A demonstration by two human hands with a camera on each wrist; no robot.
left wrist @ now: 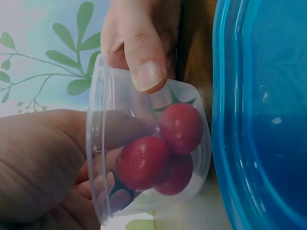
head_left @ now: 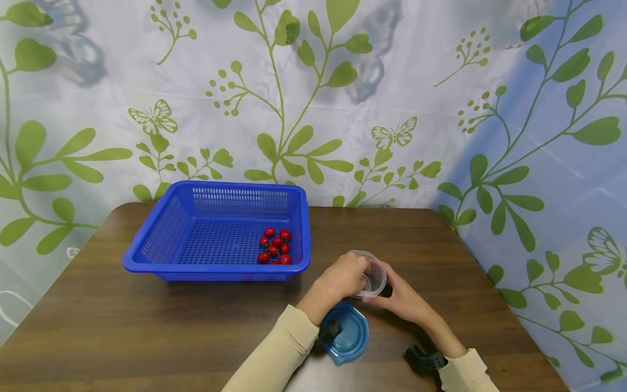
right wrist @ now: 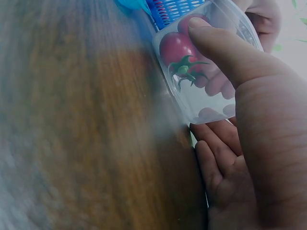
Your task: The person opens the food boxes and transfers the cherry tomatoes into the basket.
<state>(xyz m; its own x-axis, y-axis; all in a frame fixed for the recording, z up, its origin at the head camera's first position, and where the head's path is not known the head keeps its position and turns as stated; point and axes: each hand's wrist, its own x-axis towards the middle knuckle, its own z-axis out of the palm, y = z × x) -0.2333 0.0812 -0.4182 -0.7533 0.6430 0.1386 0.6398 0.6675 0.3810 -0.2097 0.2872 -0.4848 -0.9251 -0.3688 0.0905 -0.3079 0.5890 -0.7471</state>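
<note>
My right hand point(head_left: 405, 298) grips a small clear plastic container point(head_left: 376, 275), its thumb pressed on the outer wall. The container lies tipped, its mouth toward my left hand point(head_left: 344, 275). Inside are a cherry tomato point(left wrist: 181, 128) with green stem leaves and two more red ones beside it. Through the mouth reach the left fingers point(left wrist: 96, 189), curled about the nearest cherry tomato point(left wrist: 143, 163); the clear wall partly blurs them. Below the left wrist, a blue lid point(head_left: 354, 335) lies on the table, partly covered by the black wrist strap.
A blue perforated basket point(head_left: 215, 268) stands at the back left of the brown wooden table point(head_left: 122, 326). Several cherry tomatoes point(head_left: 272, 250) lie in its right front corner. Behind the table hangs a leaf-patterned curtain point(head_left: 303, 65).
</note>
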